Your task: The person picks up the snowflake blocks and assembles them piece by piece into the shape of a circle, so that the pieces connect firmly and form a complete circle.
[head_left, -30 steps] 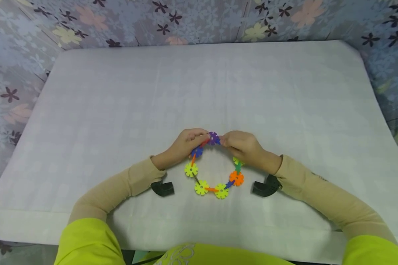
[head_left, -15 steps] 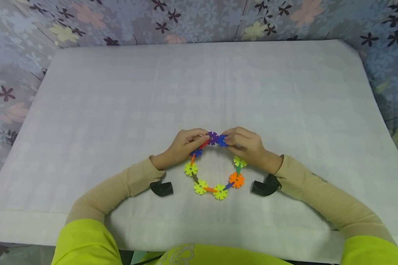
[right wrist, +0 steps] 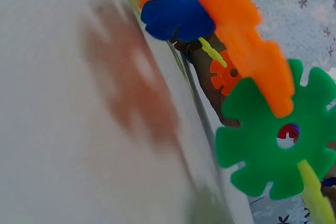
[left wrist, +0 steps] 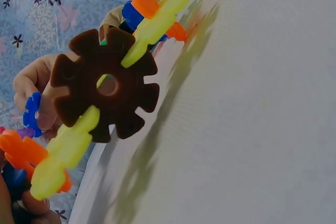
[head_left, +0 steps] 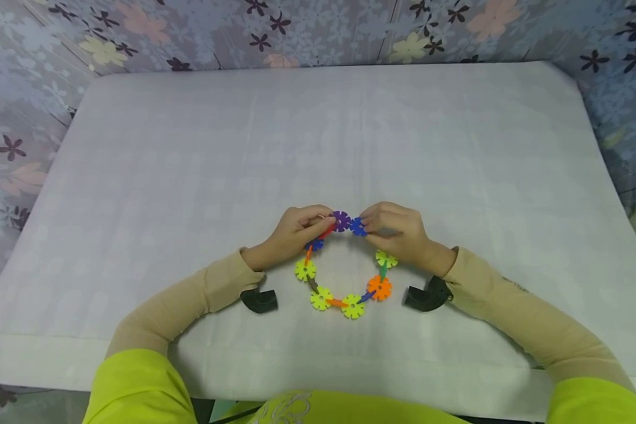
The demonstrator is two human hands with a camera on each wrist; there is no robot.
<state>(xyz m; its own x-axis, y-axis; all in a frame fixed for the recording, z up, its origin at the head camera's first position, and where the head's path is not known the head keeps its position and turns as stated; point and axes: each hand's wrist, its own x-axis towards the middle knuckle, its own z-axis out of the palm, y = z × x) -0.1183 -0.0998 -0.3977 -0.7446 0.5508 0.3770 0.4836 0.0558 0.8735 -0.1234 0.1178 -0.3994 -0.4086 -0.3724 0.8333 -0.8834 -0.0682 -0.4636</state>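
Note:
Notched plastic discs join into a ring-like chain in the head view. My left hand (head_left: 291, 232) pinches its upper left part, by a red disc (head_left: 326, 231) and a purple disc (head_left: 341, 221). A blue disc (head_left: 357, 227) is pinched by my right hand (head_left: 397, 231), close beside the purple one; whether the two touch is unclear. Below my right hand hang a yellow disc (head_left: 386, 259), a green one (head_left: 383, 271) and an orange one (head_left: 379, 288). A brown disc (left wrist: 79, 82) fills the left wrist view, a green disc (right wrist: 252, 145) the right. Fingers partly hide the chain's top.
The chain is over a white-covered table (head_left: 191, 147). A dark curved wrist piece sits below each wrist, one on the left (head_left: 259, 301) and one on the right (head_left: 426, 294). Flower-patterned cloth (head_left: 318, 35) lies beyond the table's far edge.
The blue disc has turned from nearly hidden against the purple disc to face-up beside it. My right hand has shifted slightly right with it; the left hand has stayed nearly still.

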